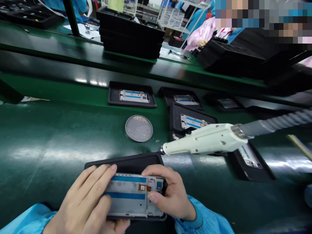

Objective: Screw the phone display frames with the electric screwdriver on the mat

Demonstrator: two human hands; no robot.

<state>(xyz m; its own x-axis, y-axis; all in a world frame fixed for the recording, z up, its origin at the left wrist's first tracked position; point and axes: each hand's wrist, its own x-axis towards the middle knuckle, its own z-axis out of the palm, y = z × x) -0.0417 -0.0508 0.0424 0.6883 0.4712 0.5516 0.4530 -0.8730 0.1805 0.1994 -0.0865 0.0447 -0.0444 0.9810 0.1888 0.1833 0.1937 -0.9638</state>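
A phone frame [133, 198] with blue strips and a small orange flex piece lies in a black tray [126, 161] at the near edge of the green bench. My left hand [85, 201] rests over the frame's left part with fingers stretched flat across it. My right hand [168, 191] grips the frame's right end, thumb pressed on its face near the orange piece. A white electric screwdriver [207, 141] hangs just beyond my right hand, its tip pointing left.
A round perforated metal dish [138, 128] sits mid-bench. Several black trays with phone frames [133, 96] lie along the belt and at right [192, 122]. Stacked black trays [131, 34] stand behind. A co-worker's pink sleeve [204, 32] is at far right.
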